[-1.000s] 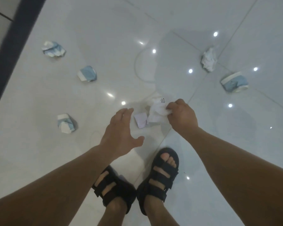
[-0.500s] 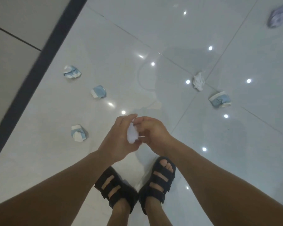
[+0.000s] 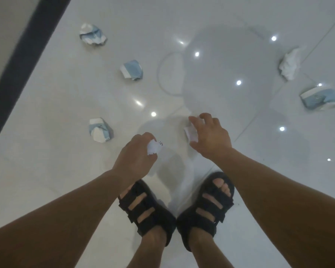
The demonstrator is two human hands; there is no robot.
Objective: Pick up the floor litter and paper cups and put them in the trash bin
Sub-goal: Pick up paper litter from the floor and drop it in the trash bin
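Note:
My left hand [image 3: 137, 155] grips a crumpled white paper wad [image 3: 153, 148] just above the floor. My right hand [image 3: 209, 135] reaches down with spread fingers over a small white paper scrap [image 3: 190, 132] lying on the tiles, the scrap sitting between thumb and forefinger. Crushed blue-and-white paper cups lie around: one at the far left [image 3: 93, 36], one nearer the middle [image 3: 132, 70], one close to my left hand [image 3: 100, 130], and one at the right [image 3: 319, 98]. A white tissue wad [image 3: 290, 63] lies at the upper right. No trash bin is in view.
The floor is glossy white tile [image 3: 230, 84] with light reflections. A dark strip [image 3: 25, 53] runs diagonally along the left edge. My two feet in black sandals [image 3: 149, 211] stand just below my hands.
The white wad went from my right hand into my left hand. My right hand then moved down and forward onto the small scrap on the floor.

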